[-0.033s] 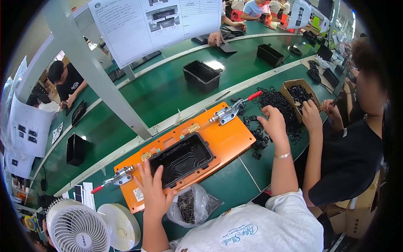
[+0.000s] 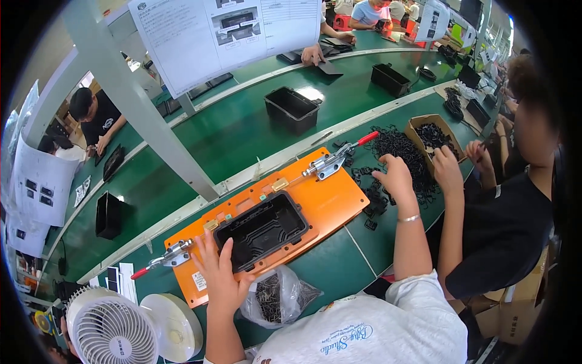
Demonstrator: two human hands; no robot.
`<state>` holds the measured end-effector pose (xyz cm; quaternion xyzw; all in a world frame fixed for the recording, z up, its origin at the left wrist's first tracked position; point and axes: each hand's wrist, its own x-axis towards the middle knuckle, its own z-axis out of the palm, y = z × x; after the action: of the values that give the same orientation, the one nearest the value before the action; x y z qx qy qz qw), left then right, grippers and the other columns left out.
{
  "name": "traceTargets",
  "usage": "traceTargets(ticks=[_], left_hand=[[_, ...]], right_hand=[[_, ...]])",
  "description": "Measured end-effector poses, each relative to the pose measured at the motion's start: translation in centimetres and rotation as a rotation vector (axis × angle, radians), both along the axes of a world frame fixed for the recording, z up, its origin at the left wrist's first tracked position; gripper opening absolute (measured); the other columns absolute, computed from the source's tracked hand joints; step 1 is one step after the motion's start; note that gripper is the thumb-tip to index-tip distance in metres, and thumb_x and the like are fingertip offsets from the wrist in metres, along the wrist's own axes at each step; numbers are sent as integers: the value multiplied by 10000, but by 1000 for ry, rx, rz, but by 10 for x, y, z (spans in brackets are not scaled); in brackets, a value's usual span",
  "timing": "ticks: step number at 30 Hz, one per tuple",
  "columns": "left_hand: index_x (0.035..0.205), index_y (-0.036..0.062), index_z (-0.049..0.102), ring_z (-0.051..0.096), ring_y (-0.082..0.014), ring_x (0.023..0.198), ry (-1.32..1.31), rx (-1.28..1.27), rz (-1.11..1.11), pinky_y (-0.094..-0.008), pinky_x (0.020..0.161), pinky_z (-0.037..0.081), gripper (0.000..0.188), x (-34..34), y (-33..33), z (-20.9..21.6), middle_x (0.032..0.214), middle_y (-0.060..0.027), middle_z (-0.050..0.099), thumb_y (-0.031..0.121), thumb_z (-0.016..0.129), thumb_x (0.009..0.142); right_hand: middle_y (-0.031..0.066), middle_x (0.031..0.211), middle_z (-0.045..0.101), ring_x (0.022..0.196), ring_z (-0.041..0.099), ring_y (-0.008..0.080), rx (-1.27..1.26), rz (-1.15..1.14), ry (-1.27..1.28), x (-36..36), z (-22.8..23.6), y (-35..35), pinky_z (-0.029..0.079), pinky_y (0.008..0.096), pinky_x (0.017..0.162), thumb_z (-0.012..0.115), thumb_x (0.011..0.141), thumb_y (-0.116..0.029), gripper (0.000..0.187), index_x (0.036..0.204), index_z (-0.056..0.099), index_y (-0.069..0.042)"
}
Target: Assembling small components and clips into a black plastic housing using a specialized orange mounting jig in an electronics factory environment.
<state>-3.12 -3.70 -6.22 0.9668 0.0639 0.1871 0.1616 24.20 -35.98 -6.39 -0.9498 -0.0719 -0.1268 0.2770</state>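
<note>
Your left hand is over the left part of the flat orange rectangular board, its fingers spread and pointing away from you at the left end of the open-topped black plastic box. Your index finger overlaps the box's left end, though you cannot tell from here how firmly it presses. The box sits in the middle of the orange board, open side up, with ridges showing on its inner floor.

Your right hand, with a pale band round its wrist, hangs past the board's right end. Its thumb and fingers are bent near the loose small square black plastic clips; whether they pinch one cannot be told.

At the board's two ends stand a silver metal toggle clamp with a red handle on the right and a matching silver clamp on the left. Just on your side of the board lies a clear plastic bag of dark screws. To the board's right are a heap of thin black looped parts and an open brown cardboard carton, where a co-worker's hand reaches in. Left of the board stands a round white plastic fan; beyond it, another open black box
</note>
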Motion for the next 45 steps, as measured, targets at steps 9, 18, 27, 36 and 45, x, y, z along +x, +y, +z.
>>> traceTargets(ticks=[9,18,27,36,45], left_hand=[[1273,81,468,119,-427,1395,-200,-115,12,-610,1059,121,683,-1,4,-3,1488,-230,203,620,457,853],[1221,-17,543,565,-170,892,-234,-927,-308,-272,778,491,456,19,-61,50,1083,-123,512,31,683,790],[977,-2,576,585,-176,884,-582,-1349,-263,-298,809,490,163,19,-41,16,1045,-113,552,-57,610,826],[1024,14,493,624,-186,792,-211,-2014,-461,-303,734,512,140,0,-39,17,891,-108,604,99,549,928],[1022,3,515,620,-186,839,-226,-1903,-430,-314,772,518,131,-1,-38,4,1018,-112,578,89,541,927]], right_hand=[[180,846,608,797,601,350,-13,111,65,28,-43,-16,502,384,733,741,721,-122,289,952,612,-3],[74,898,603,743,625,140,1211,1077,897,-116,37,90,525,242,634,637,834,-40,216,1032,574,21],[119,923,635,770,626,165,1430,1016,1219,-134,27,134,462,232,606,597,888,-85,108,958,569,-8],[115,901,636,738,618,159,1394,976,1095,-161,30,152,496,240,620,703,792,-33,225,957,556,11],[70,817,631,654,613,114,1069,946,1262,-150,34,154,474,196,534,731,749,5,268,941,544,4]])
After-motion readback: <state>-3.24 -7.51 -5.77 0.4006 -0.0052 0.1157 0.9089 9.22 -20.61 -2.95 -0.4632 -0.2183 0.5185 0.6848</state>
